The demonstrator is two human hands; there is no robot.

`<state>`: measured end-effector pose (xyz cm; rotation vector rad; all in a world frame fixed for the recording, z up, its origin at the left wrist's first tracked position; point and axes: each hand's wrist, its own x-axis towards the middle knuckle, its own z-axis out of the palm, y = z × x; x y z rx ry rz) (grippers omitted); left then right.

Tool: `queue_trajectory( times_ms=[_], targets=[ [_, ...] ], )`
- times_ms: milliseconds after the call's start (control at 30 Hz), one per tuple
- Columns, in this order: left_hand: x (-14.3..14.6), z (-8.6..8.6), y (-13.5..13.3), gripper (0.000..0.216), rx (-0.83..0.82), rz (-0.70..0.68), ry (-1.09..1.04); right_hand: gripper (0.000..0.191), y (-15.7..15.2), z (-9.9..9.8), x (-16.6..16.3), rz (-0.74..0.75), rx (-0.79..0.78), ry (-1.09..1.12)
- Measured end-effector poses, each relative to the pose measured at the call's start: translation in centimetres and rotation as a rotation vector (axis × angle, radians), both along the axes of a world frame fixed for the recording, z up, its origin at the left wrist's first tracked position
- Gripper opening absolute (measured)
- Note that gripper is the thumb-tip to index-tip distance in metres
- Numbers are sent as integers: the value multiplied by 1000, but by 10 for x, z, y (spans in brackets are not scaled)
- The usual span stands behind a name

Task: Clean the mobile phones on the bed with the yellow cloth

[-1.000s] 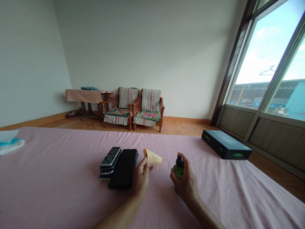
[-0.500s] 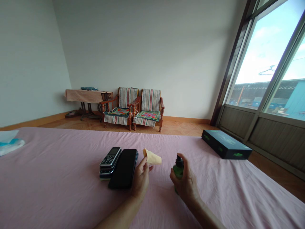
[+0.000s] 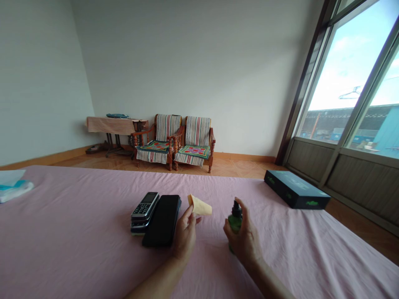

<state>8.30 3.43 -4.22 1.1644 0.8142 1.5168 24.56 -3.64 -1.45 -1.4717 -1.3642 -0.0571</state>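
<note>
My left hand [image 3: 186, 232] pinches a folded yellow cloth [image 3: 202, 207] between thumb and fingers, held above the pink sheet. My right hand [image 3: 246, 241] is wrapped round a small green spray bottle [image 3: 235, 223] with a black pump top, and its index finger rests on the pump. The bottle stands upright, its lower part mostly hidden by the hand. Just left of my left hand lies a black smartphone [image 3: 162, 220], on top of other phones. Beside it, a silver keypad phone [image 3: 146, 204] tops a second small stack.
A flat black box [image 3: 296, 189] with green marks lies at the right edge of the pink sheet [image 3: 77, 232]. A blue-and-white plastic packet [image 3: 15, 189] is at the far left. Two wooden armchairs [image 3: 193, 137] and a cloth-covered table [image 3: 109, 124] stand by the wall.
My right index finger has risen slightly with the pump top, which stands a little higher now. My left hand and the cloth are almost unchanged.
</note>
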Motion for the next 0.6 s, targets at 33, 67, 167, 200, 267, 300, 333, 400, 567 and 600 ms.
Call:
queue_trajectory(
  times_ms=[33, 67, 167, 200, 267, 300, 333, 400, 567, 600],
  targets=[
    [0, 0, 0, 59, -2, 1, 1, 59, -2, 2, 0, 13, -3, -6],
    [0, 0, -1, 59, -4, 2, 1, 60, -5, 4, 0, 34, -6, -12],
    [0, 1, -2, 58, -7, 0, -2, 59, -12, 8, 3, 131, -12, -25],
    [0, 2, -2, 58, -8, -2, -5, 59, -13, 8, 4, 157, -8, -21],
    [0, 3, -3, 58, -10, -8, -12, 58, -13, 7, 5, 183, 16, 3],
    [0, 4, -3, 58, -12, -11, -17, 59, -12, 6, 5, 185, 31, 22],
    [0, 5, -4, 58, -15, -15, -21, 59, -10, 5, 5, 181, 47, 44],
    [1, 8, -6, 58, -18, -31, -32, 60, -8, 4, 2, 181, 59, 83],
    [4, 15, -11, 57, -24, -109, -69, 59, -10, 5, -9, 203, 41, 121],
    [4, 16, -12, 57, -28, -124, -75, 58, -11, 5, -11, 191, 43, 116]
  ],
)
